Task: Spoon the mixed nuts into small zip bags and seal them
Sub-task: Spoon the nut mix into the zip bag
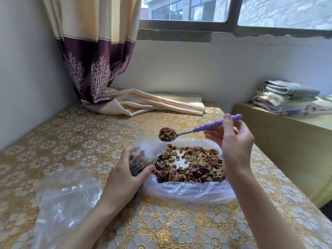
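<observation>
One heaped spoon (179, 134) pinched in my right hand (231, 139); left hand (125, 177) grips the floppy zip bag (143, 155) (slippery film, best gripped mid-body).

No legible text, label, brand or number on anything here.

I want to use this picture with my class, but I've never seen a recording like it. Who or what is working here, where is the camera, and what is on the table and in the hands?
No machine: a person works bare-handed, and a head-worn camera looks down at them. The left hand grips a small zip bag, partly filled. The right hand holds a purple-handled spoon heaped with nuts above it. On the patterned table lie the mixed nuts on clear plastic, and empty bags at the left.
</observation>
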A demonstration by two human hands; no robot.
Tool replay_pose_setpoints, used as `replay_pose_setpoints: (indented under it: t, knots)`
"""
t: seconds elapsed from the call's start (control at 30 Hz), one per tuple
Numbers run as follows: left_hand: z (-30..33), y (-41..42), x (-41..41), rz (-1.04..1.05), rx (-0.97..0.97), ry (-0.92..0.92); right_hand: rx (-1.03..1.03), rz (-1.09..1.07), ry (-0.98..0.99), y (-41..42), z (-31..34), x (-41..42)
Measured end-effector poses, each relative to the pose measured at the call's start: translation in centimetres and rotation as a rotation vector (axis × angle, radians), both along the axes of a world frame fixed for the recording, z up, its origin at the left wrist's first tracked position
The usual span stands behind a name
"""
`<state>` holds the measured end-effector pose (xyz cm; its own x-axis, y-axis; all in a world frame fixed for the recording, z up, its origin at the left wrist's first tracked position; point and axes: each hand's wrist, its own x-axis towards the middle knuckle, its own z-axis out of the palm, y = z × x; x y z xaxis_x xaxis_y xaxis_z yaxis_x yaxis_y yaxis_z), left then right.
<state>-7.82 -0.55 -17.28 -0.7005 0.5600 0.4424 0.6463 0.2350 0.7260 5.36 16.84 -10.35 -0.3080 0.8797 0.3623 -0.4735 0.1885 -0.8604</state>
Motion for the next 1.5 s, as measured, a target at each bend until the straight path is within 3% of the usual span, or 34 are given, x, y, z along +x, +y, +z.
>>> replay_pose_setpoints:
  t: [0.5,0.8,1.03,1.23,1.5]
  knots:
    - [-0.1,0.2,-0.1,-0.030,0.170,-0.181,0.311,0.264,0.070,-3.8,0.0,-0.7]
    - [0.1,0.0,0.0,0.018,0.171,-0.169,0.029,-0.060,0.037,1.4,-1.0,0.0]
    - [0.0,0.1,0.0,0.015,0.178,-0.167,0.150,-0.355,-0.247,5.3,-2.6,1.1]
    - [-0.1,0.1,-0.1,0.016,0.168,-0.165,0.254,-0.367,-0.255,6.1,-2.4,1.6]
    - [-0.2,0.0,-0.2,0.024,0.152,-0.162,0.185,-0.318,-0.297,6.4,-2.8,1.6]
